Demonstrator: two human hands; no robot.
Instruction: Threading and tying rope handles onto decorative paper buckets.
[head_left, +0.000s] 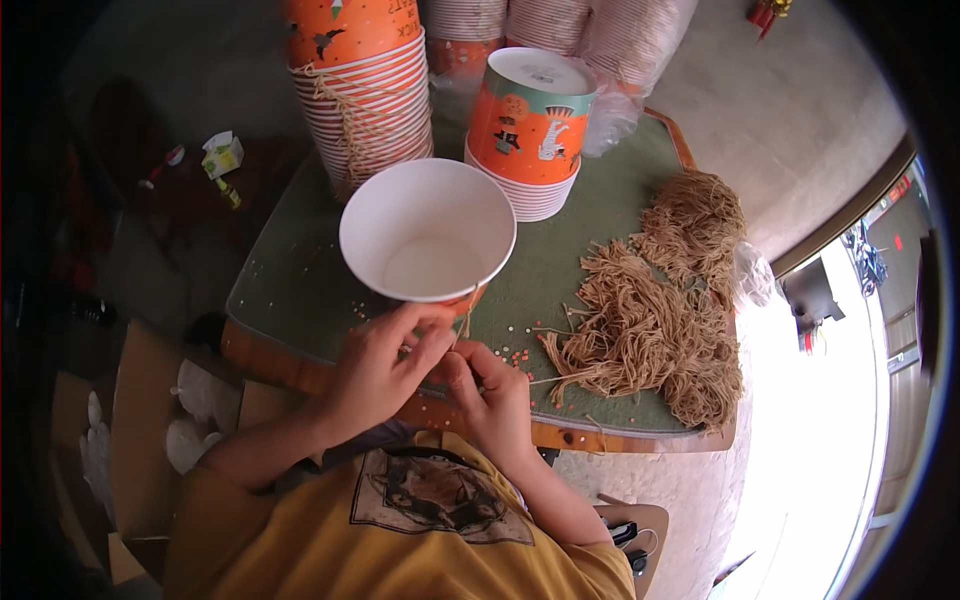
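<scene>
In front of me a white-lined paper bucket (428, 228) with an orange outside stands tilted toward me on the table's near side. A length of tan twine (470, 310) hangs over its near right rim and runs down between my hands. My left hand (385, 360) pinches the twine just below the rim, thumb and forefinger together. Beside it, my right hand (490, 400) has its fingers closed on the twine, and a strand sticks out to its right. The fingertips partly hide one another. To the right lies a large heap of cut tan twine (650, 330).
A tall stack of orange buckets (365, 110) with twine on its side stands at the back left. Another inverted stack (530, 130) is beside it, with plastic-wrapped stacks (550, 25) behind. Small paper dots litter the green tabletop (290, 260). An open cardboard box (150, 430) sits at lower left.
</scene>
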